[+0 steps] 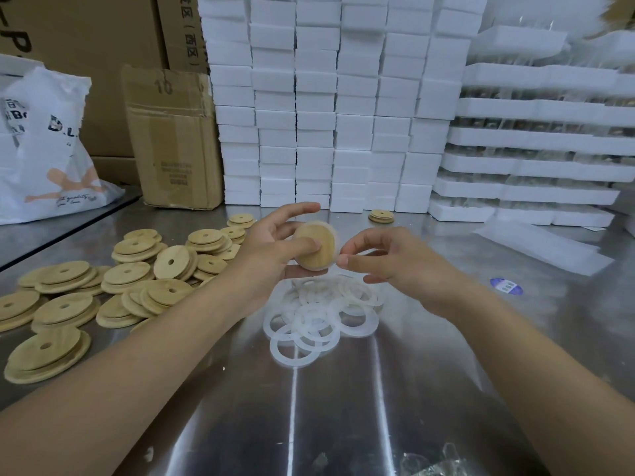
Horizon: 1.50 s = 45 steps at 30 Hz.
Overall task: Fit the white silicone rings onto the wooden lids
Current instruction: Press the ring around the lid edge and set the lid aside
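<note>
My left hand [275, 242] grips a round wooden lid [321, 247] above the table, thumb across its face. A white silicone ring [334, 231] shows around the lid's upper right edge. My right hand [388, 259] pinches the ring at the lid's right rim. Below the hands lies a pile of loose white silicone rings [319, 317] on the steel table [343, 389]. A heap of wooden lids [113, 280] with centre holes spreads over the table's left side.
Stacked white foam boxes [326, 108] form a wall at the back, with foam trays [536, 139] at the right. Cardboard boxes [171, 139] and a white plastic bag [48, 146] stand at the back left. One lid [380, 215] lies alone near the foam. A blue sticker [505, 286] lies at the right.
</note>
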{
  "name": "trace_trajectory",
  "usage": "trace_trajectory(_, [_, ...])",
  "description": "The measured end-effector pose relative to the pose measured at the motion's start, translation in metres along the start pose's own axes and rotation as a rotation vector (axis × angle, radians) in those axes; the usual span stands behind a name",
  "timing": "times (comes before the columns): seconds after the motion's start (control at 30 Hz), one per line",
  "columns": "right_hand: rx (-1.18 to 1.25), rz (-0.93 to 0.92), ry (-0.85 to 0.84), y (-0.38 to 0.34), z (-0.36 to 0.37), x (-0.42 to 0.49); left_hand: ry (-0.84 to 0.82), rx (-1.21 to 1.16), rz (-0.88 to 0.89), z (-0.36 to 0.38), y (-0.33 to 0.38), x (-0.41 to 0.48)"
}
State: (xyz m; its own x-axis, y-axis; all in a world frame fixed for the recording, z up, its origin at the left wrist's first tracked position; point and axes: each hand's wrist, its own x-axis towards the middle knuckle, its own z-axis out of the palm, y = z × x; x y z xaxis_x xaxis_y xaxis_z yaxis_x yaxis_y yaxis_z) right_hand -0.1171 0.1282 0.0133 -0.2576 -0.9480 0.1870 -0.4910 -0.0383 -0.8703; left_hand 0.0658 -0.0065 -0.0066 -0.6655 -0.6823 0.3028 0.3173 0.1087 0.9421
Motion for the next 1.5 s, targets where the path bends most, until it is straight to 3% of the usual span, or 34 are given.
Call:
trace_trajectory(0.3, [-0.027,-0.062,0.25,0.005,0.016,0.005,0.045,0.271,0.108,0.003,-0.007,-0.001])
trace_trajectory(0.93, [0.09,0.027,0.023,0.001,-0.007,0.0,-0.09,0.162,0.069,-0.001,-0.005,0.001])
trace_trajectory(1.17, [0.203,0.044,0.127,-0.003,-0.008,0.0,-0.041,0.061,0.015,-0.001,-0.002,0.002])
trace_trajectory(1.5, [0.135,-0.015,0.071,-0.003,0.001,0.0,-0.025,0.061,-0.006,0.0,0.001,-0.001])
